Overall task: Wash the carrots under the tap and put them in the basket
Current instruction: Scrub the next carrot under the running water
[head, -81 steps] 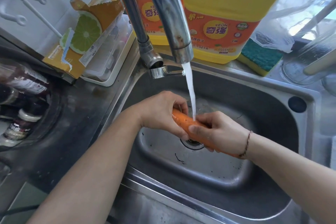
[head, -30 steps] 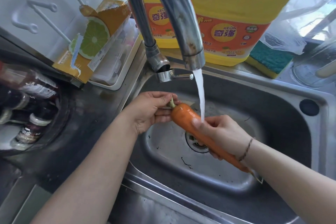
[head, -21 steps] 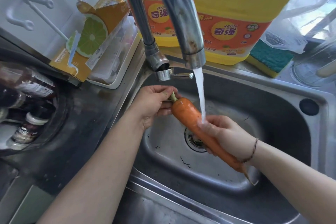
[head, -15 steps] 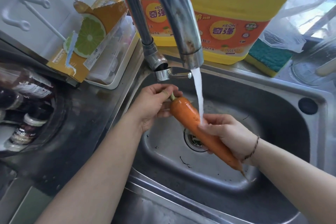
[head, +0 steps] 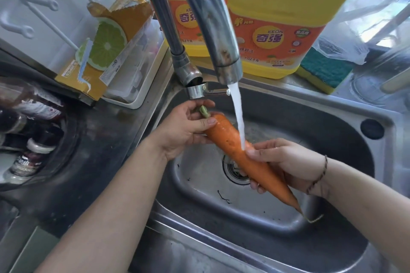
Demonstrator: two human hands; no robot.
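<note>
Far left we see bottles (head: pixel 24 131) lying in a dark round recess, then a lime carton (head: pixel 104 46) leaning against a white tray (head: pixel 142 77). Our left hand (head: pixel 184 131) pinches the carrot (head: pixel 241 153) at its thick end, thumb pressed just below the green stub. The tap (head: pixel 213 29) pours straight down, and the stream (head: pixel 238 115) hits the carrot's middle, right above the drain (head: pixel 235 173). The carrot slants across the sink (head: pixel 332 122), tip pointing down to the right. Our right hand (head: pixel 288 164) wraps round its lower half, thumb on top. Behind stand yellow jugs (head: pixel 277 17), with a sponge (head: pixel 324 71) beside them.
</note>
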